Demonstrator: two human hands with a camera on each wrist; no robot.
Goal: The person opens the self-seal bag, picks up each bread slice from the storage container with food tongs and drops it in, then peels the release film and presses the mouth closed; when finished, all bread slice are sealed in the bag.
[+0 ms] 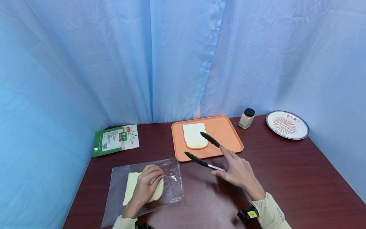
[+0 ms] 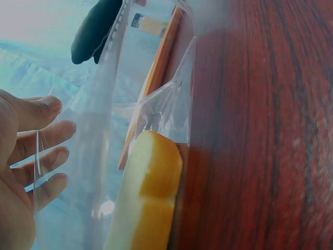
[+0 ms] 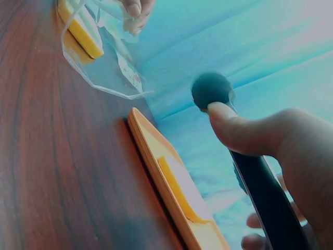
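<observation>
My left hand (image 1: 148, 183) pinches the upper film of a clear plastic bag (image 1: 116, 194), lifting its mouth, as the left wrist view shows. Inside the bag lies a slice of bread (image 1: 131, 185), partly covered by the hand. With my right hand (image 1: 239, 170) I hold metal tongs (image 1: 210, 139) with black tips, their jaws spread wide. One tip overlaps the edge of another bread slice (image 1: 195, 135) in the head view; the other is over the table by the tray's front edge. That slice lies flat on an orange tray (image 1: 226, 136).
A green and white packet (image 1: 115, 140) lies at the back left. Behind the tray's right side stands a small jar (image 1: 246, 119) with a black lid. A patterned white plate (image 1: 297, 132) is at the far right, and blue curtains (image 1: 183, 60) enclose the dark wooden table (image 1: 294, 178).
</observation>
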